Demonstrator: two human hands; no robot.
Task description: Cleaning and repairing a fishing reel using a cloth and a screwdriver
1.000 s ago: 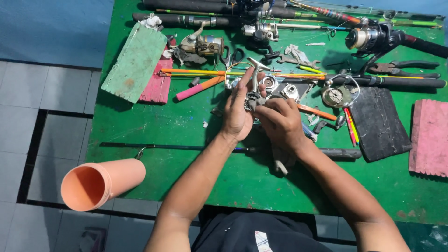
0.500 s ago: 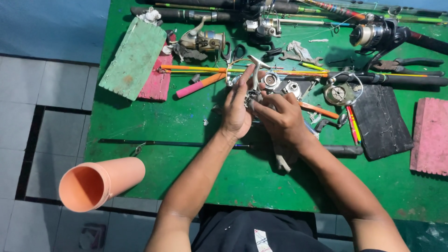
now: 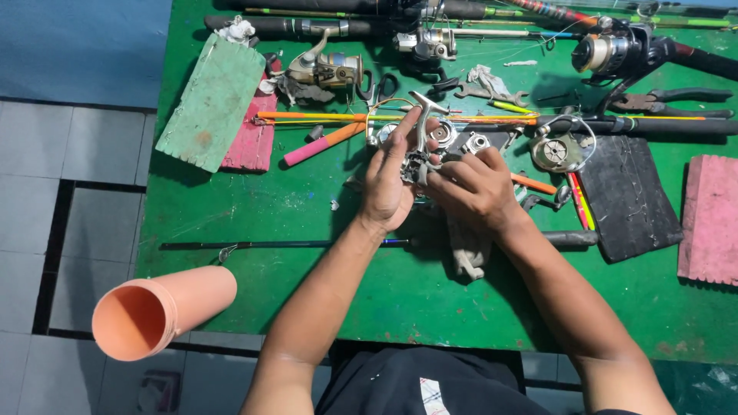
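Note:
Both my hands meet over the middle of a green table (image 3: 307,200), holding a small metal fishing reel body (image 3: 419,157) with a silver handle arm sticking up. My left hand (image 3: 388,180) cups it from the left, fingers stretched up along it. From the right, my right hand (image 3: 473,188) pinches it with fingertips on its side. Loose reel parts (image 3: 461,141) lie just behind the hands, and a dirty rag (image 3: 467,253) lies under my right wrist.
Fishing rods and reels (image 3: 615,50) line the far edge. A green board (image 3: 211,104) and pink block (image 3: 250,142) lie left, a black pad (image 3: 630,196) and pink block (image 3: 711,219) right. A thin rod (image 3: 269,244) crosses the front. An orange tube (image 3: 157,311) overhangs the near-left corner.
The hands stay together on the reel; my left fingers have stretched up a little along it. The view has shifted slightly.

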